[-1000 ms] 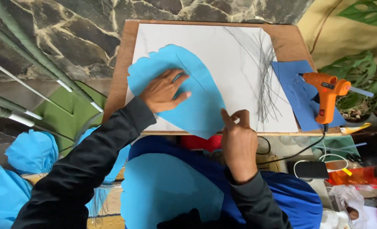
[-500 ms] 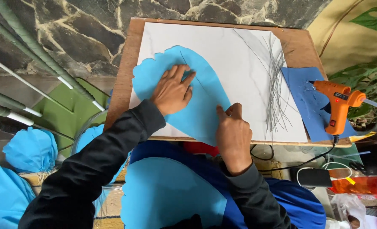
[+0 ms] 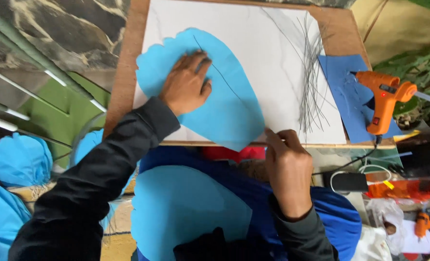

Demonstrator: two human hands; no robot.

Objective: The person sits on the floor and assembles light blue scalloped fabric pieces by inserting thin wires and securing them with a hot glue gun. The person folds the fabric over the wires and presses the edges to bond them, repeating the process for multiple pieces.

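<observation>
A light blue leaf-shaped paper cutout [image 3: 229,104] lies on a white marbled sheet [image 3: 253,43] on a small wooden table [image 3: 128,58]. A thin dark wire runs down the cutout's middle. My left hand [image 3: 185,84] presses flat on the cutout's upper left part. At the cutout's lower tip near the table's front edge, my right hand [image 3: 286,166] pinches the tip with its fingers closed. A second blue cutout [image 3: 186,208] rests on my lap.
A bundle of thin dark wires [image 3: 311,77] lies on the sheet's right side. An orange glue gun [image 3: 383,99] stands on a darker blue sheet [image 3: 345,92] at the table's right edge. Blue paper shapes [image 3: 17,159] lie left; a second glue gun [image 3: 425,223] lies at lower right.
The view has shifted closer. My left hand stays flat on the cutout. My right hand has slid a little right along the front edge to the cutout's tip.
</observation>
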